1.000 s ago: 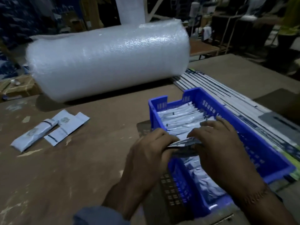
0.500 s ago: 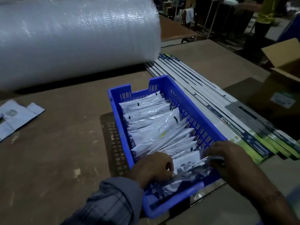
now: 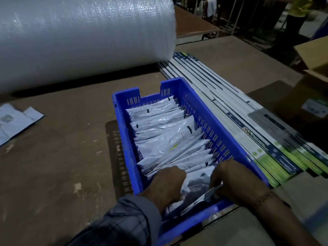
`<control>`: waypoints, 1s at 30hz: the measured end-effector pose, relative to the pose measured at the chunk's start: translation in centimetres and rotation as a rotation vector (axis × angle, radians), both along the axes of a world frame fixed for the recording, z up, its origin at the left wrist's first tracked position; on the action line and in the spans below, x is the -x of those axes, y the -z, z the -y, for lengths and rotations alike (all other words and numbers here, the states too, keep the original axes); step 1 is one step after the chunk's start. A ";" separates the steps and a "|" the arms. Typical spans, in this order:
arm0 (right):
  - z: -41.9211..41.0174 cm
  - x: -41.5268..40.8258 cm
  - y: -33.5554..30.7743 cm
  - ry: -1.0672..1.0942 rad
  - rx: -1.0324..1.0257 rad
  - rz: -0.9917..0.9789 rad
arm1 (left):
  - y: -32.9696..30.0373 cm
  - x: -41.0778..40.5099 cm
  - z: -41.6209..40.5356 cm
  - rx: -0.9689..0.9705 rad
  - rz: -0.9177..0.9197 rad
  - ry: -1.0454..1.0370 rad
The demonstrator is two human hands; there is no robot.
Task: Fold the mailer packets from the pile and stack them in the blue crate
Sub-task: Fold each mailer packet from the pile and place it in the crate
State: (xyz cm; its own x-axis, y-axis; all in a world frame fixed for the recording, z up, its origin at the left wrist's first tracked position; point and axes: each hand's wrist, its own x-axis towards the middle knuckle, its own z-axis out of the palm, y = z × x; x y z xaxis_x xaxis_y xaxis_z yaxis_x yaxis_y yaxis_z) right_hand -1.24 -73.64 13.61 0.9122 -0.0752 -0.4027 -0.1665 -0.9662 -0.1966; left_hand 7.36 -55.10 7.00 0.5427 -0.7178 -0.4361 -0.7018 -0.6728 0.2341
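Observation:
The blue crate [image 3: 124,139] stands on the brown table, filled with several folded white mailer packets [image 3: 165,132] standing in a row. Both my hands reach into its near end. My left hand [image 3: 166,185] has its fingers curled down over the left end of a folded mailer packet [image 3: 197,183]. My right hand [image 3: 236,178] grips the right end of the same packet, fingertips hidden behind it. Unfolded mailer packets [image 3: 16,123] lie flat on the table at the far left edge.
A large bubble wrap roll [image 3: 85,36] lies across the table behind the crate. Flat printed cartons [image 3: 248,125] are stacked to the crate's right. An open cardboard box [image 3: 312,55] sits at far right. A person stands at the back right.
My hands have lowered the folded packet from above the crate into its near end. The view has shifted right, so the loose packets now sit at the left edge.

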 end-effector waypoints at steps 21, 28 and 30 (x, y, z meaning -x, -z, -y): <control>-1.4 -3.3 3.1 -0.074 0.089 -0.319 | 0.3 0.0 -0.6 0.077 -0.158 -0.077; -1.1 -2.6 0.6 -0.012 0.032 -0.227 | -0.6 0.3 -0.9 0.210 0.137 -0.116; -1.6 -2.6 0.4 0.104 -0.011 -0.095 | -1.9 -0.1 -1.4 0.362 0.238 -0.215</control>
State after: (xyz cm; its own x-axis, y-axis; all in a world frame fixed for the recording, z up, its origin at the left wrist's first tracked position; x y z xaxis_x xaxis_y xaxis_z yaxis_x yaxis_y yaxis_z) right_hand 1.41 -72.00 13.21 0.8577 -0.1619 -0.4879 -0.2835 -0.9407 -0.1862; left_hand 7.43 -53.67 8.94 0.7498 -0.6612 -0.0245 -0.6184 -0.7135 0.3294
